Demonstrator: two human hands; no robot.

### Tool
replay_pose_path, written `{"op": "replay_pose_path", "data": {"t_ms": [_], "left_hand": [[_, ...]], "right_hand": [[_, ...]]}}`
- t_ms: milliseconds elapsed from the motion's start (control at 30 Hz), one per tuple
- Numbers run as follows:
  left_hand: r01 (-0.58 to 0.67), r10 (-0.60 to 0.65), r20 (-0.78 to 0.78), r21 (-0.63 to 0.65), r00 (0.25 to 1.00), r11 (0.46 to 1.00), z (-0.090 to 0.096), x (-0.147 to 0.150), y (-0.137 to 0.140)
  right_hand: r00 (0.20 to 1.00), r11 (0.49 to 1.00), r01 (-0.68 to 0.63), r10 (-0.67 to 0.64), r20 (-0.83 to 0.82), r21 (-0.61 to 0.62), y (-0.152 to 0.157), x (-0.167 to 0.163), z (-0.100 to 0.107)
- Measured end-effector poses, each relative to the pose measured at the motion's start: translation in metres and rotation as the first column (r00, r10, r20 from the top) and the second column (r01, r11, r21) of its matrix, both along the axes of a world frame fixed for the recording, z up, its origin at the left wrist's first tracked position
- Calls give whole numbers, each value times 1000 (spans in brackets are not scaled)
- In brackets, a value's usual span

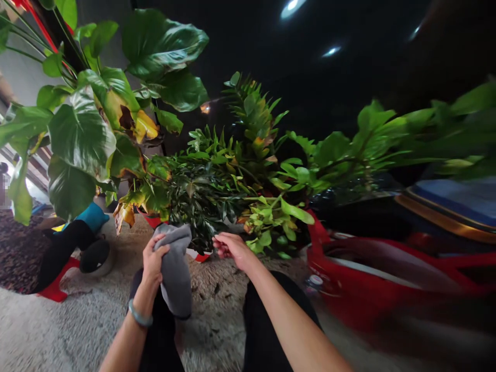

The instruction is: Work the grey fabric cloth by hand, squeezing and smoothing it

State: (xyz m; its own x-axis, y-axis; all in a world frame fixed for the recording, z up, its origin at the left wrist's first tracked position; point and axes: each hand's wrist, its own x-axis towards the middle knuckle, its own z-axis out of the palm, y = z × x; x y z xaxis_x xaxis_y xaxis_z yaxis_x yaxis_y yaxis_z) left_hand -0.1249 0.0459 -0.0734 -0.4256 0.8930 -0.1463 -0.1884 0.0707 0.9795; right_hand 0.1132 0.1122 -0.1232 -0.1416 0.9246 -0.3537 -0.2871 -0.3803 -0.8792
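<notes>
My left hand (152,261), with a bangle (140,314) on its wrist, is closed on a grey cloth (176,271) that hangs down above my knee. My right hand (233,249) is beside the low leaves, its thumb and fingers pinched together. Whatever lies between those fingertips, if anything, is too small to make out. Just ahead of both hands stands a bushy dark-leaved plant (201,206). Part of a red and white pot (199,254) shows beneath it, between my hands.
A large-leaved plant (83,134) with some yellow and brown leaves rises at left. To the right sits a blurred red bag (360,268), with a dark blue item (457,206) behind it. A person's dark-clad leg (64,248) is at far left, near a red stool (58,289). Rough concrete floor (77,330) lies below.
</notes>
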Motion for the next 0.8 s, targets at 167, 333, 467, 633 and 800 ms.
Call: {"op": "replay_pose_path", "data": {"t_ms": [167, 333, 467, 633, 800], "left_hand": [[-52, 96, -99, 371, 990, 927, 85, -2, 13], [138, 16, -323, 448, 946, 883, 94, 35, 61], [370, -304, -338, 151, 891, 917, 45, 54, 31], [478, -459, -139, 180, 877, 860, 73, 55, 9], [429, -372, -218, 351, 902, 832, 103, 87, 54]], "right_hand": [[999, 1000, -8, 9, -31, 17, -1, -2, 6], [999, 1000, 5, -5, -32, -4, -1, -7, 5], [999, 998, 29, -28, 16, -50, 1, -5, 1], [998, 998, 48, -46, 38, -33, -2, 1, 3], [999, 999, 38, -38, 0, 0, -5, 2, 7]]}}
